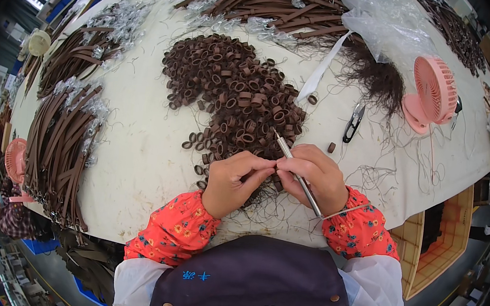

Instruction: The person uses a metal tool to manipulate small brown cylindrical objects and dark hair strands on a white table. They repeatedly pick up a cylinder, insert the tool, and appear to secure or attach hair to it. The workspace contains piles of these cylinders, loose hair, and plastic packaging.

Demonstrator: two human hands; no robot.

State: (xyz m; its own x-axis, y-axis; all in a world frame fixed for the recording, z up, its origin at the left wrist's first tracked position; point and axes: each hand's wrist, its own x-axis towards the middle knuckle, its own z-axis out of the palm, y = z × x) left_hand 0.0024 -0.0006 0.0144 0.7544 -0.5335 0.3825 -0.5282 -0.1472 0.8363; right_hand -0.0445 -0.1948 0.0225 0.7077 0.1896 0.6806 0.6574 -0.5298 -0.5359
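At centre frame, a worker's right hand (315,176) grips a slim metal tool (298,174), its long axis running diagonally from the tip at upper left, over the pile of brown leather loops (234,91), down to the lower right past the wrist. The left hand (232,182) is closed in a pinch, its fingertips meeting those of the right; whatever small piece they hold is hidden. Brown straps (59,138) lie at the left of the pale tabletop (135,158); black thread snips (353,122) and a pink desk fan (433,93) stand at upper right.
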